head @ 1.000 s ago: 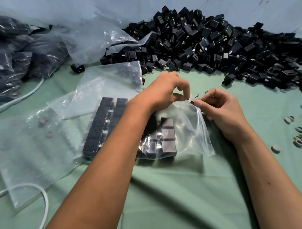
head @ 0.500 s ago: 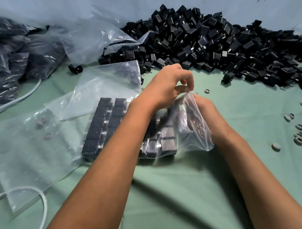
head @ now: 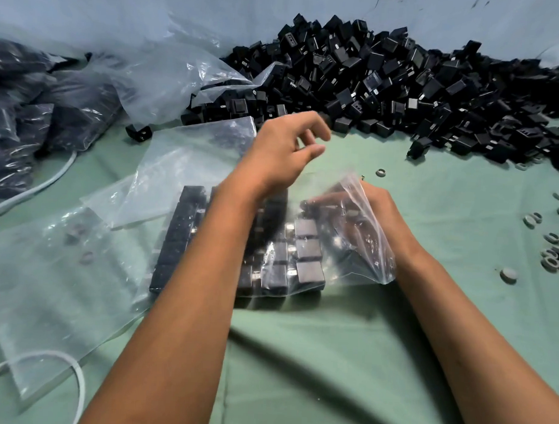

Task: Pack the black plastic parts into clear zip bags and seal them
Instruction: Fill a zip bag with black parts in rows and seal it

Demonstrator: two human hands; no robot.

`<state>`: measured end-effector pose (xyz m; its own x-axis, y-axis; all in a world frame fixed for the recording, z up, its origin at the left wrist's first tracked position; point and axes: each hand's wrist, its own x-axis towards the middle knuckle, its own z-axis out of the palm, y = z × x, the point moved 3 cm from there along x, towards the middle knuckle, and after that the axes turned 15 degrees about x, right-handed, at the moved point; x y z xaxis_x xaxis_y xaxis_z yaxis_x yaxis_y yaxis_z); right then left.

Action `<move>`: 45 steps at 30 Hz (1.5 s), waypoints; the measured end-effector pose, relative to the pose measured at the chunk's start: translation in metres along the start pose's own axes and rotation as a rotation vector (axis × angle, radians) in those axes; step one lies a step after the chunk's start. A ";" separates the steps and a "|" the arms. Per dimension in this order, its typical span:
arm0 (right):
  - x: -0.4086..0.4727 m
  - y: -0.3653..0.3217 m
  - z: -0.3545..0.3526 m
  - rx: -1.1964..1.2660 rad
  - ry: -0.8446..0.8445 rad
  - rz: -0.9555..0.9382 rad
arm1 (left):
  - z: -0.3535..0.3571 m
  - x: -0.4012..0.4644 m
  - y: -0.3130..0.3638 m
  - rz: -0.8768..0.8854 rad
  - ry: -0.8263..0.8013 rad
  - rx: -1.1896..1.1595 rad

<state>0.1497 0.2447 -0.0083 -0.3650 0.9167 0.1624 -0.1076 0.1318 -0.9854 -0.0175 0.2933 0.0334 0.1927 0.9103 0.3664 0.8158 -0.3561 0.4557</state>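
Loose parts (head: 403,79) piled far right on the worktop (head: 330,356), filled bag (head: 270,256) centre, empty bags (head: 47,286) near left, packed bags (head: 31,114) far left, rings (head: 555,250) right edge.

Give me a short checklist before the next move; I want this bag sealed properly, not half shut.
1. Black plastic parts lie in tidy rows inside the clear zip bag: ok.
2. Bag mouth shut: not ok; the right hand reaches into the opening, and the plastic drapes over its fingers.
3. Left hand on the bag: not ok; it hovers above, fingers loosely spread, holding nothing.
4. Zip strip lined up: cannot tell; the strip is not visible.
5. Bag clear of the loose pile of black parts: ok.
6. Bag resting on the green cloth: ok.
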 end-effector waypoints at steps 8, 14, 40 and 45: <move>-0.003 0.011 -0.008 -0.210 -0.004 -0.132 | -0.013 -0.016 -0.053 -0.215 -0.270 0.082; 0.002 0.022 -0.009 -0.375 0.036 -0.115 | -0.014 -0.022 -0.061 -0.249 -0.375 0.034; 0.009 0.036 0.002 -0.170 -0.271 -0.257 | -0.008 -0.023 -0.061 -0.235 -0.388 -0.012; 0.013 0.037 0.001 -0.223 -0.048 -0.037 | -0.008 -0.024 -0.064 -0.252 -0.388 -0.012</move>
<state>0.1401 0.2608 -0.0428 -0.4083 0.8917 0.1953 0.0837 0.2497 -0.9647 -0.0787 0.2927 0.0014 0.1806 0.9798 -0.0864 0.8576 -0.1139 0.5015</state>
